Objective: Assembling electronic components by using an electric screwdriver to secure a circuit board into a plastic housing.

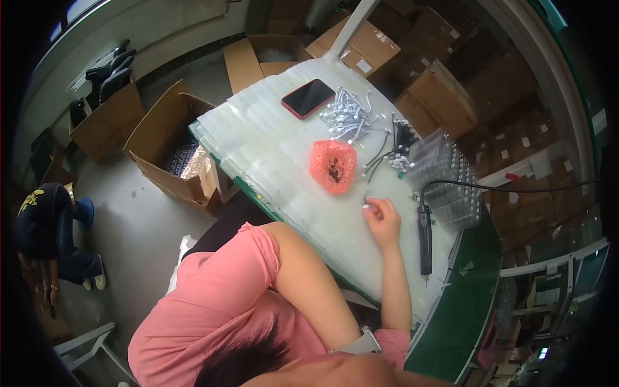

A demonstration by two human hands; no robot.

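Note:
My right hand (382, 218) rests over the table with thumb and fingers pinched together. A small whitish bit shows at the fingertips, too small to name. Up and left of it sits a pink bubble-wrap pouch (332, 166), open at the top, with small dark pieces inside. Beyond the pouch lies a pile of white cables (350, 115), with black cables (403, 137) to its right. My left arm is bent, its elbow near the table edge and its forearm coming back toward the lower edge. My left hand (345, 373) is a blur there, its fingers not readable.
A black electric screwdriver (424, 242) with a cord lies right of my hand, beside stacked clear plastic trays (445, 171). A phone (308, 99) lies at the table's far side. Open cardboard boxes (171, 145) stand left. Another person (48, 226) bends down at the far left.

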